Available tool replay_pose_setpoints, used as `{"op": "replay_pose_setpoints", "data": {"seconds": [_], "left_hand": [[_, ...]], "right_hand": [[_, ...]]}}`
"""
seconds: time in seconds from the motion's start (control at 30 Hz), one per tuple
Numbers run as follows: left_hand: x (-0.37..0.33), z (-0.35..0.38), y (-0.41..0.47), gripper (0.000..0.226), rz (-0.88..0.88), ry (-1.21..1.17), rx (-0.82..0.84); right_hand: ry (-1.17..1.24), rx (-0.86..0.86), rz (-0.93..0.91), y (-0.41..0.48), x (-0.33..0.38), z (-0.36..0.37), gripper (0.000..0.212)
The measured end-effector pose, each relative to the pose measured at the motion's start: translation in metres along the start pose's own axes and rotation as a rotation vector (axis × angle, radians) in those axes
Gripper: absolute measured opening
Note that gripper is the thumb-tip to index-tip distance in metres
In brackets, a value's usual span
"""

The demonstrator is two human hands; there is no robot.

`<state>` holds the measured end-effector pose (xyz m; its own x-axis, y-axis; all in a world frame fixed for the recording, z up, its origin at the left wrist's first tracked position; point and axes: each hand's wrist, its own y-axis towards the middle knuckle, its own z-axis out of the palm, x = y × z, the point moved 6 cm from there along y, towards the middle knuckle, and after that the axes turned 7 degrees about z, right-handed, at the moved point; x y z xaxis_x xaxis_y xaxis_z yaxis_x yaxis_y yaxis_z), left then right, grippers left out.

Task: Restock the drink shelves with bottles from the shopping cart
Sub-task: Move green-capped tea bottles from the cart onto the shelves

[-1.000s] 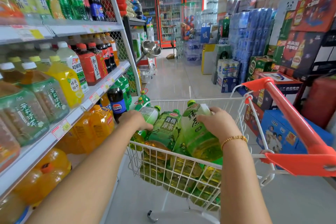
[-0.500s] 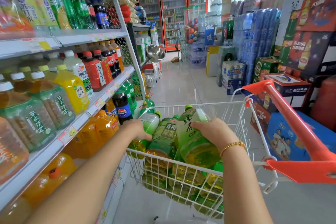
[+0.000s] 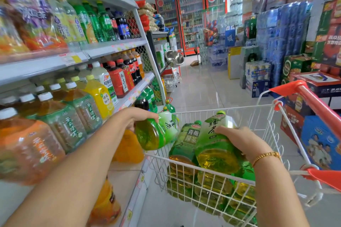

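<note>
**Both hands gripping green tea at the cart**

The left hand (image 3: 136,118) is curling over the top of a large green tea bottle (image 3: 154,134). It is holding the bottle tipped on its side at the ten o'clock corner of the shopping cart (image 3: 249,107), with the base hanging just outside the wire rim, near the drink shelves (image 3: 46,64). The right hand (image 3: 239,143) is wrapping fingers and thumb round the waist of a second green tea bottle (image 3: 215,145). That one is lying slanted on the heap in the basket, at about four o'clock from the first. A darker-labelled bottle (image 3: 190,136) is sitting between the two, touching the second.

Both bottles are looking full, so each is probably weighing heavily on a single hand. The walls are thin plastic under a glossy sleeve — likely giving a little under a squeeze and sliding in a damp palm. The surest hold is probably at the narrowed waist or at the shoulder below the cap, with the base being propped as it is going onto a shelf board.

Several things are hiding from the camera. The left fingers are passing under their bottle out of sight, and its cap is hard to make out. The nearest shelf bottles at nine o'clock are blurring badly. The lower edge is cutting off the cart's bottom — so the number of bottles left inside is not readable.
</note>
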<state>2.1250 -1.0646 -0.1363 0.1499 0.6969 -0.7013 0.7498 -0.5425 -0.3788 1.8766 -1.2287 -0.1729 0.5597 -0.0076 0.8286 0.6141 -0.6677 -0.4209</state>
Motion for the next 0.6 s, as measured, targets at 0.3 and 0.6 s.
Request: {"op": "replay_pose_setpoints", "data": {"seconds": [0.3,0.6], "left_hand": [[0.061,0.042,-0.048,0.046,0.193,-1.143,0.127],[0.095,0.025,-0.097,0.093,0.546,-1.3,0.11]], "right_hand": [[0.324,0.068,-0.053,-0.004,-0.005,0.016,0.036],[0.427,0.325,-0.401,-0.032,0.057,0.066,0.062]]}}
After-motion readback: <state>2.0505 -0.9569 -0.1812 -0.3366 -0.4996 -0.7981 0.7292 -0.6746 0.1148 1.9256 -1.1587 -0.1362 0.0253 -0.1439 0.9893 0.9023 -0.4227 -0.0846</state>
